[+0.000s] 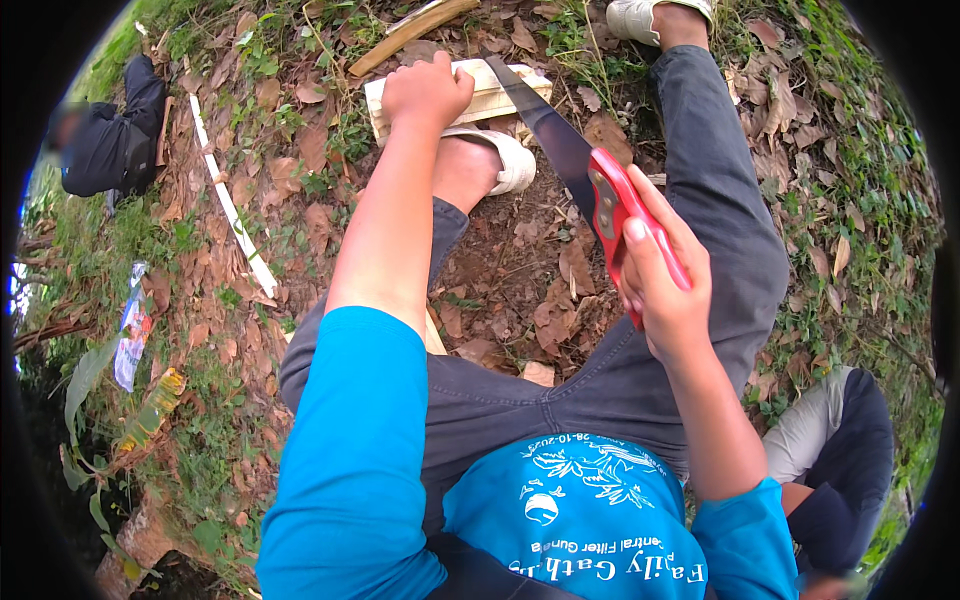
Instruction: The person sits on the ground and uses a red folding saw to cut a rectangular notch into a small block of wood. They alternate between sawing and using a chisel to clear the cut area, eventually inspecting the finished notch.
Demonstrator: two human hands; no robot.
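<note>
saws: one (590,170), right hand (665,290); wood pieces: one (490,95), left hand (428,92)

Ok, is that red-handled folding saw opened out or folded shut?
Opened out. The saw blade extends straight from the red handle in the right hand, its tip on the pale wood piece under the left hand.

— What sort of place is this?
— Outdoors, a rough patch of bare brown soil (500,255) strewn with dry brown fallen leaves (575,265), with green weeds and grass (880,170) around its edges.
</note>
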